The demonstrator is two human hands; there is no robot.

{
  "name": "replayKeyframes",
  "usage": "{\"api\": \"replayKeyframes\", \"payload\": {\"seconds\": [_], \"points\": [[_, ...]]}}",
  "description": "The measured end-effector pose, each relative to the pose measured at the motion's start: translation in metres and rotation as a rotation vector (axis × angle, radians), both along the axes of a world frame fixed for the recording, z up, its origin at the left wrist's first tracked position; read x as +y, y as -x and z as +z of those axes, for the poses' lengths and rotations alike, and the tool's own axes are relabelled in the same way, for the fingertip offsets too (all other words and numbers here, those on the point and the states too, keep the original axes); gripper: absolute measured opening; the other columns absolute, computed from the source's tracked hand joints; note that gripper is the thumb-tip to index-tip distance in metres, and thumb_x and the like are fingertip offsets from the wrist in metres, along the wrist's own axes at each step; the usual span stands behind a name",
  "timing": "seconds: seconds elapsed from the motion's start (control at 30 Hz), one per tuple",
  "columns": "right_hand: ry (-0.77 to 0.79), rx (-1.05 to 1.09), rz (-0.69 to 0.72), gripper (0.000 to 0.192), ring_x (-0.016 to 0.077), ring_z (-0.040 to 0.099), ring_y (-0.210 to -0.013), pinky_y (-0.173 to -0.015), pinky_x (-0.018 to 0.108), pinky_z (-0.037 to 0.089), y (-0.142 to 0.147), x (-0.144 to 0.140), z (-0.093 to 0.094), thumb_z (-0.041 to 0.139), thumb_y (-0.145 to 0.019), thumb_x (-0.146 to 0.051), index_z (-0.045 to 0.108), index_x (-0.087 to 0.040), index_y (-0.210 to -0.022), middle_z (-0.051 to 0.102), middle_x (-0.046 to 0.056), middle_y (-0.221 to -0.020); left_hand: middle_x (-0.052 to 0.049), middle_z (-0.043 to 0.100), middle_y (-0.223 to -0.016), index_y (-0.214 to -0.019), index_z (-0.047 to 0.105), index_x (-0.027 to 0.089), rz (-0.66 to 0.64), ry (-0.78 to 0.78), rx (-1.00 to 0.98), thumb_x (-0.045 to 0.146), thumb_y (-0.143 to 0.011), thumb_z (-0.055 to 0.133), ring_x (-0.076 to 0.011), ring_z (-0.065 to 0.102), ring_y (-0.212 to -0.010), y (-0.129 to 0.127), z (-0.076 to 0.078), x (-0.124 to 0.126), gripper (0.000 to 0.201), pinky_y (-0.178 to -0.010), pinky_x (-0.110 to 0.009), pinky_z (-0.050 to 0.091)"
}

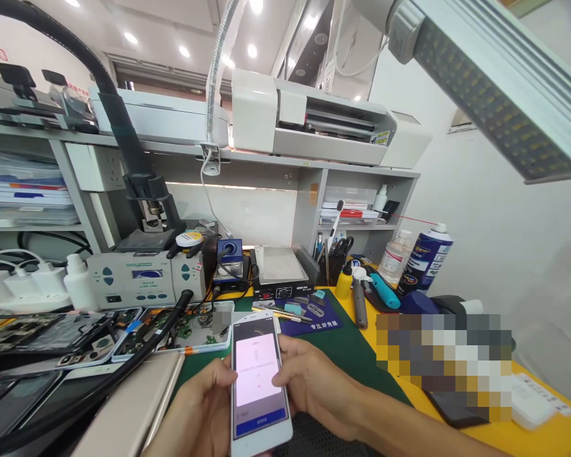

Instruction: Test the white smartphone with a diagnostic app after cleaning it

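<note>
The left hand [197, 409] gripped the white smartphone [259, 381] along its left edge, thumb reaching onto the lit screen. The phone stood upright between both hands, above the green mat [356, 355]. The right hand [314, 381] clasped its right edge, fingers wrapped behind. Beyond the right hand stood a spray can [426, 257].

A phone repair workshop. A soldering station [145, 279] sits at the back of a green work mat [356, 355], with opened phones [124, 333] left of the mat, a heating plate [280, 270] behind it, and a spray can [426, 257] to its right.
</note>
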State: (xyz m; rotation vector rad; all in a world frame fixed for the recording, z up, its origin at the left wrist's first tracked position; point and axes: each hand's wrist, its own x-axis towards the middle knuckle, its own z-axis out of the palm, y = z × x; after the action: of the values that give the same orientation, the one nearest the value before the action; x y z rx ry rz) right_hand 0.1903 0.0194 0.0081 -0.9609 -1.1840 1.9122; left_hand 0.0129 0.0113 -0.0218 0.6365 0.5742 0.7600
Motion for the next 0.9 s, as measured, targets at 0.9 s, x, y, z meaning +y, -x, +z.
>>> {"api": "replayKeyframes", "payload": {"seconds": [0.9], "points": [[-0.019, 0.028, 0.005, 0.048, 0.0202, 0.067, -0.075, -0.064, 0.030, 0.049, 0.000, 0.000, -0.002, 0.059, -0.062, -0.012, 0.066, -0.017, -0.109, 0.072, 0.005, -0.092, -0.014, 0.072, -0.090, -0.145, 0.038, 0.012, -0.035, -0.057, 0.061, 0.026, -0.091, 0.037, -0.0310, 0.068, -0.076, 0.000, 0.011, -0.003, 0.055, -0.061, -0.042, 0.055]]}}
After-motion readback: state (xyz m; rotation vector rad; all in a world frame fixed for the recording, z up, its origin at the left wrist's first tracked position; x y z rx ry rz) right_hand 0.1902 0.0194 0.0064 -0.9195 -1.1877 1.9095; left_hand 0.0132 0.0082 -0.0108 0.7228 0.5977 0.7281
